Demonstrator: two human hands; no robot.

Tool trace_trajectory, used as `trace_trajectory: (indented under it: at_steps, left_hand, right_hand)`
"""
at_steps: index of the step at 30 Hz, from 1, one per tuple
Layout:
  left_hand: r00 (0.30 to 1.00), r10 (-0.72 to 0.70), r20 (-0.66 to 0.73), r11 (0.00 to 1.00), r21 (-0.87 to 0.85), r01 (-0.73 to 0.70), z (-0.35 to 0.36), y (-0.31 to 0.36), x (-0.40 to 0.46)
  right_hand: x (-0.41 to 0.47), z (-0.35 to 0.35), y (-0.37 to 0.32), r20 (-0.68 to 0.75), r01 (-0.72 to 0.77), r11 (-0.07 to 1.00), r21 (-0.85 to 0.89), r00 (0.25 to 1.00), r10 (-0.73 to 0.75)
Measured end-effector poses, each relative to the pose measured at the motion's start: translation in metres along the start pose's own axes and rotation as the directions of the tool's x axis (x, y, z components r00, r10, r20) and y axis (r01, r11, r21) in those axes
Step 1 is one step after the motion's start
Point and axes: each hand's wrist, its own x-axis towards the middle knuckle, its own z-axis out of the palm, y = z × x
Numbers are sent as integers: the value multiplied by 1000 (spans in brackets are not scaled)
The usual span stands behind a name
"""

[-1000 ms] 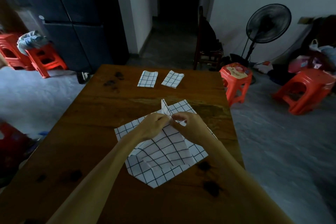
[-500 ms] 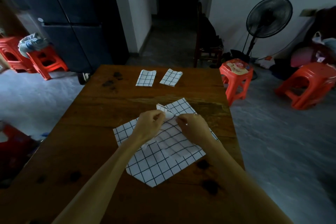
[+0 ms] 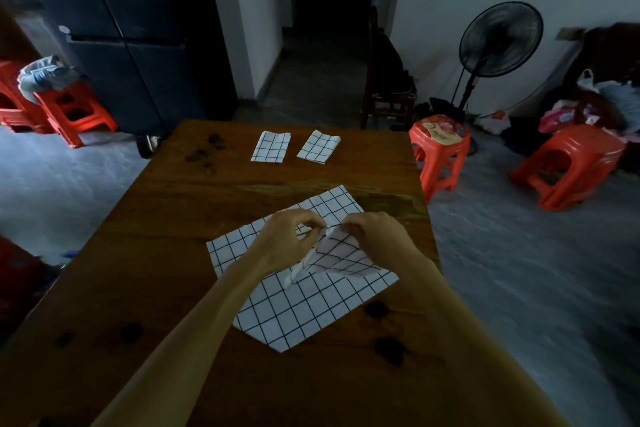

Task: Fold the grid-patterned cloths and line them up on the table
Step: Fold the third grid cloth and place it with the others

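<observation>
A white cloth with a black grid [image 3: 294, 308] lies spread on the wooden table [image 3: 145, 253], turned like a diamond. A second grid cloth [image 3: 343, 258] sits bunched on top of it. My left hand [image 3: 289, 241] and my right hand [image 3: 375, 234] pinch the top edge of this upper cloth close together, lifting it slightly. Two folded grid cloths lie side by side near the far edge: the left one [image 3: 271, 146] and the right one [image 3: 318, 146].
Red plastic stools stand right of the table [image 3: 438, 152] [image 3: 568, 166] and at far left [image 3: 74, 111]. A black floor fan [image 3: 498, 40] is at back right, a dark wooden chair [image 3: 386, 80] behind the table, and a dark fridge [image 3: 121, 28] at back left.
The raised fold of the upper cloth has come down and my hands have stayed close together at its top edge. The two folded cloths at the far edge have not moved.
</observation>
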Motion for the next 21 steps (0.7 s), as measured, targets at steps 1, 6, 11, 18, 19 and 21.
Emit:
trace_trajectory:
  at_steps: [1,6,11,18,19,21]
  left_hand:
    - [1000,5,10,1000,-4,-5,0,0,0]
    - [998,60,4,998,-5,-60,3,2,3]
    - [977,90,-193,993,-59,-103,-1,2,4]
    - [992,-56,-112,976,-213,31,-1,10,5]
    - [996,-43,-83,983,-181,28,0,10,6]
    - [998,0,-70,997,-76,-5,2,7,7]
  right_hand:
    - [0,0,1,9,4,1000,3,1000,-4]
    - [0,1,0,33,-1,999,38,999,0]
    - [-5,-4,1,15,6,992,128,1000,-8]
    - [-5,-5,3,22,-33,996,86,999,32]
    - [-5,-6,2,27,-32,996,82,999,30]
    - [-7,-9,0,48,-25,997,73,999,22]
